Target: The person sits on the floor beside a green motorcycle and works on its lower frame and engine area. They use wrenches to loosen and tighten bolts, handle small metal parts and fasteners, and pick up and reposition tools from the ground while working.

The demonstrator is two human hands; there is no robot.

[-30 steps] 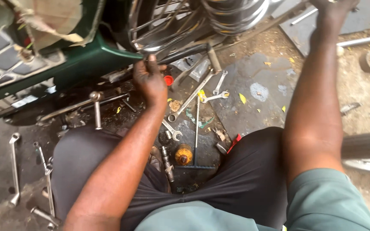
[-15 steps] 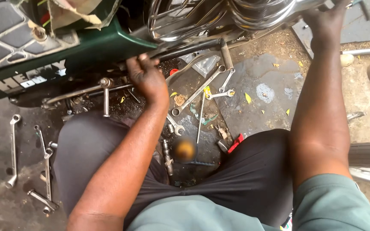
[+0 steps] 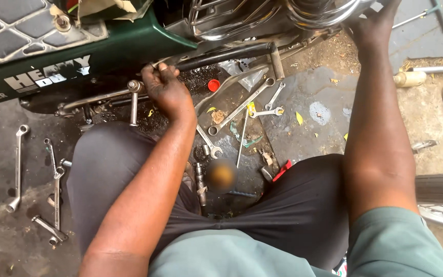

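The left hand (image 3: 166,90) is closed around the near end of a black bar (image 3: 226,54) under the green motorcycle body (image 3: 103,51), while the right hand (image 3: 373,25) grips the chrome exhaust pipe (image 3: 319,13) above and beyond it. The bar looks still attached. Spanners (image 3: 239,107) lie just below the left grip, none in hand, so the job seems only partly done.

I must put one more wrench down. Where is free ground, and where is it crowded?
Free: the grey slab between the small spanners and the right forearm. Crowded: the oily patch between the knees and the wrench row beside the left knee.
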